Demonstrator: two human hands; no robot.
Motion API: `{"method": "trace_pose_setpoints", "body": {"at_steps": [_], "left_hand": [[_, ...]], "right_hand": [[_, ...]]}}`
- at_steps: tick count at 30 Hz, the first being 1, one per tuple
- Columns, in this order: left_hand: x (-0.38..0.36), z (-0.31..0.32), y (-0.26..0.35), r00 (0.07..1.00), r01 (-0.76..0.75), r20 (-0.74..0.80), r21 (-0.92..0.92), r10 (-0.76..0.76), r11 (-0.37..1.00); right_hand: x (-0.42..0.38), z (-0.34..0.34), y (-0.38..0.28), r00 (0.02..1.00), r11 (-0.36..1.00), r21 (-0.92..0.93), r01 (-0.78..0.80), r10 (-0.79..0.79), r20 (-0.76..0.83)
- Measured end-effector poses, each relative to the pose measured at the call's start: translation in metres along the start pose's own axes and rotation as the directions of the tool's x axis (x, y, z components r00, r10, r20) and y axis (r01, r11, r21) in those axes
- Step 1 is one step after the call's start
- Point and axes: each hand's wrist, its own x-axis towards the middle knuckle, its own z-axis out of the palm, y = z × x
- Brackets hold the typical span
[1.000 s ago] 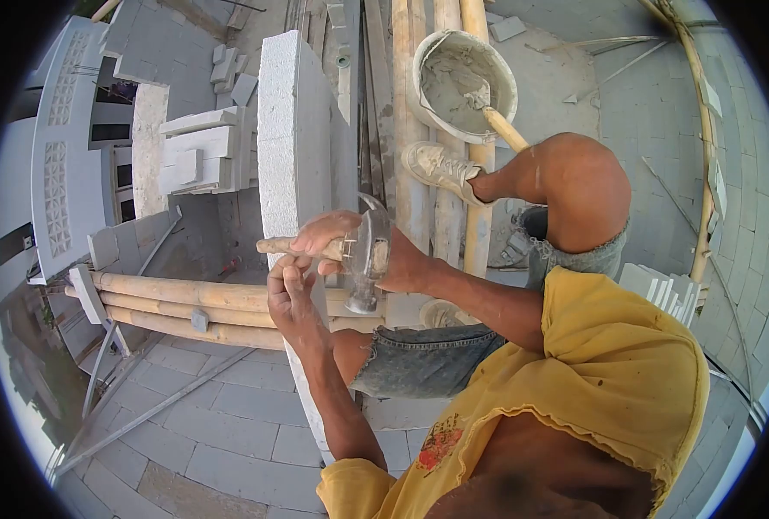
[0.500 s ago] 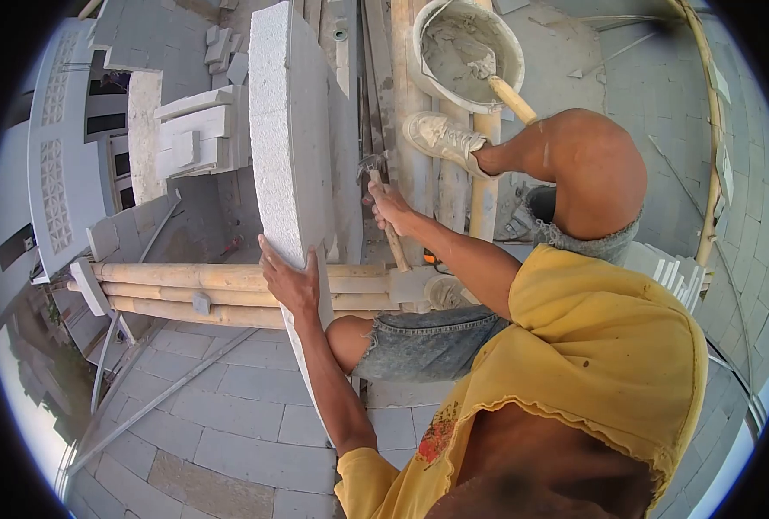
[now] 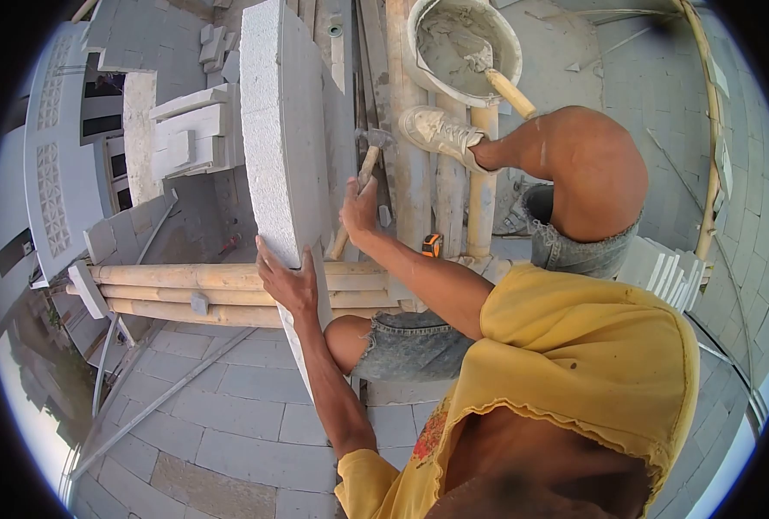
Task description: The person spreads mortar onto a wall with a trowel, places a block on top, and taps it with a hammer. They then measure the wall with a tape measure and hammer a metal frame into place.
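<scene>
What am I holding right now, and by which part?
A hammer, in the right hand, gripped around the middle of its wooden handle. The left hand lies over the edge of the block wall.

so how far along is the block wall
Standing already: the block wall. In hand: a hammer in the right hand, the left hand against the wall. Possibly left: using the mortar in the bucket and the stacked blocks; how much remains isn't visible.
</scene>
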Motion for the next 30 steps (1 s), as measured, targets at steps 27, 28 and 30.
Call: {"method": "trace_pose_setpoints", "body": {"at_steps": [27,28,30], "left_hand": [[0.002,-0.002,0.005,0.998,0.067,0.002,0.037,-0.068,0.997],[0.005,-0.001,0.006,0.997,0.078,0.006,0.029,-0.079,0.996],[0.003,0.0,0.006,0.998,0.058,0.005,0.017,-0.058,0.998]], "right_hand": [[0.089,0.049,-0.034,0.968,0.959,-0.27,-0.085,0.144,0.206],[0.092,0.044,-0.039,0.959,0.948,-0.319,-0.01,0.1,0.266],[0.085,0.033,-0.044,0.953,0.944,-0.324,0.057,0.045,0.299]]}}
